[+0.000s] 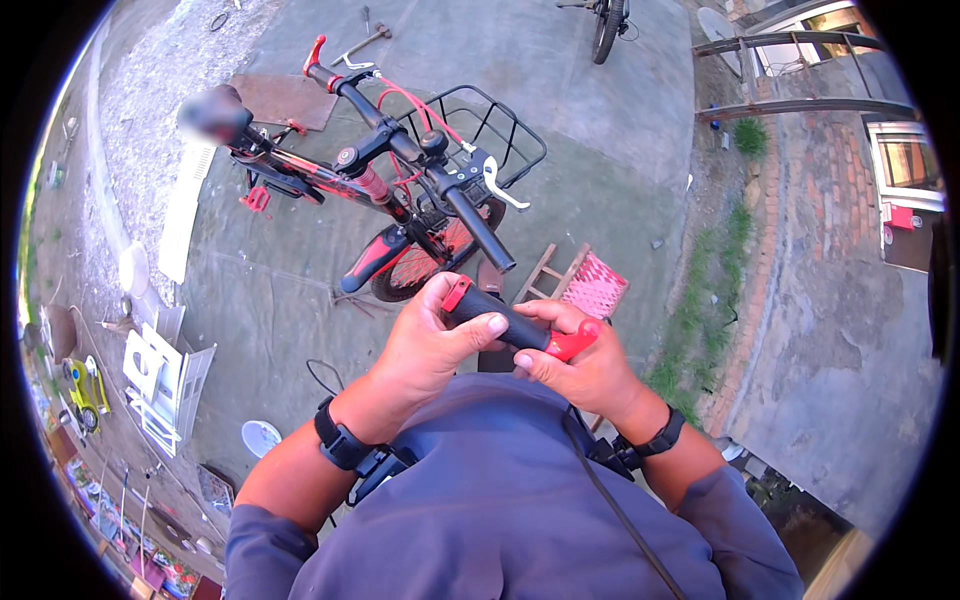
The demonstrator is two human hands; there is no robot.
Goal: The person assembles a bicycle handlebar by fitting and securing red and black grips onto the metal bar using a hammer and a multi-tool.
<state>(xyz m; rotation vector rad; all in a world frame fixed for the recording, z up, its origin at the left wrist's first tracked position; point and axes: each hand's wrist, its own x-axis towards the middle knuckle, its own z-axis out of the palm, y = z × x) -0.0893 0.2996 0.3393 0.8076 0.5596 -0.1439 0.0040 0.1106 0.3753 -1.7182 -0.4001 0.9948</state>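
Note:
Close to my body, both hands hold a black handlebar grip (497, 317) with a red clamp ring at one end and a red bar end at the other. My left hand (415, 335) pinches it near the clamp ring, thumb on top. My right hand (585, 365) has its fingers around the red bar-end side. Just beyond stands a black and red bicycle (330, 180). The right end of its handlebar (482, 232) is a bare black tube next to a white brake lever (492, 182). The far end of the bar carries a matching grip (321, 72) with a red horn.
A wire basket (520, 135) sits at the bicycle's front. A small stool (590, 285) with a pink woven seat stands right of the handlebar. A hammer (370, 38) lies on the ground beyond. White chairs (155, 380) are at left, and a brick wall (825, 200) at right.

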